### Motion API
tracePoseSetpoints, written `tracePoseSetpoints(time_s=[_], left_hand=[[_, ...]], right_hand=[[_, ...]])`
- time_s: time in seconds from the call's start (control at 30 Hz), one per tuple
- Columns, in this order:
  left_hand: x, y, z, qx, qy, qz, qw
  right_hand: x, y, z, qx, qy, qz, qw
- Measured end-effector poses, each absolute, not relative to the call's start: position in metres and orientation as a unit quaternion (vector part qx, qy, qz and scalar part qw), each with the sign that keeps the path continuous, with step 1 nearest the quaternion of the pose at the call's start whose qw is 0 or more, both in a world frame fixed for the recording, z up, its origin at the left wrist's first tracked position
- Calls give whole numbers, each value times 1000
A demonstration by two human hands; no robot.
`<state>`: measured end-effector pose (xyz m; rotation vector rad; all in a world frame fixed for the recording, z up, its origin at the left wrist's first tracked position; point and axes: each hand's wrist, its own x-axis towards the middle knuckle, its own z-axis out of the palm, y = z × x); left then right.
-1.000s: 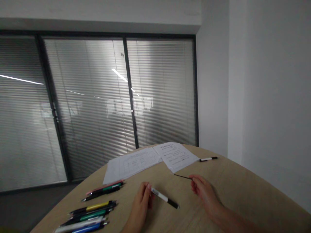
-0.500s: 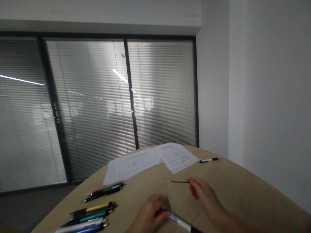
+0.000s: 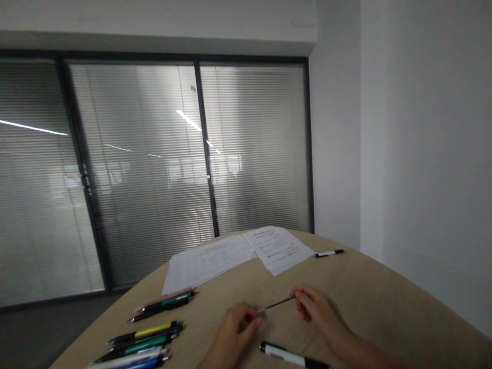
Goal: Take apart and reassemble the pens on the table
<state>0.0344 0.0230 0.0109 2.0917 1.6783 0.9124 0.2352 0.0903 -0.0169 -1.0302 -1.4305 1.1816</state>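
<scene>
Head view, and the action is right at the near side of the bench [image 3: 388, 307]. The right hand [image 3: 313, 307] is closed in a firm-looking pinch on a refill [image 3: 277, 304], a thin dark rod with a pale tip. The left hand [image 3: 235, 334] is curled shut at the tip end, and its fingertips [image 3: 254, 318] are right by that pale tip. Touching it or holding something small of their own? Can't tell from up here. The refill sits between the hands at a slight tilt, apparently clear of the bench.

It looks very light and fairly stiff, but so slender that it could bend or kink under side load. The smooth shaft may slip, so the safest hold looks like a pinch on the dark shaft, away from the tip.

Just below the hands, a white-and-black pen [image 3: 292, 356] lies on the bench, a smooth, light barrel best taken around its middle. Farther off, a second pen [image 3: 329, 252] lies beside the papers [image 3: 277, 249], and two bunches of colored pens [image 3: 144, 341] sit to the left.
</scene>
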Motion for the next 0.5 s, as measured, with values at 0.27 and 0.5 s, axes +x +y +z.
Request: tracePoseSetpoints(time_s=[0.27, 0.5], left_hand=[[32, 29, 4, 708, 597, 329, 184], [32, 32, 4, 708, 602, 317, 190]], right_hand=[[234, 91, -21, -410, -620, 480, 466], [234, 88, -18, -409, -622, 481, 463]])
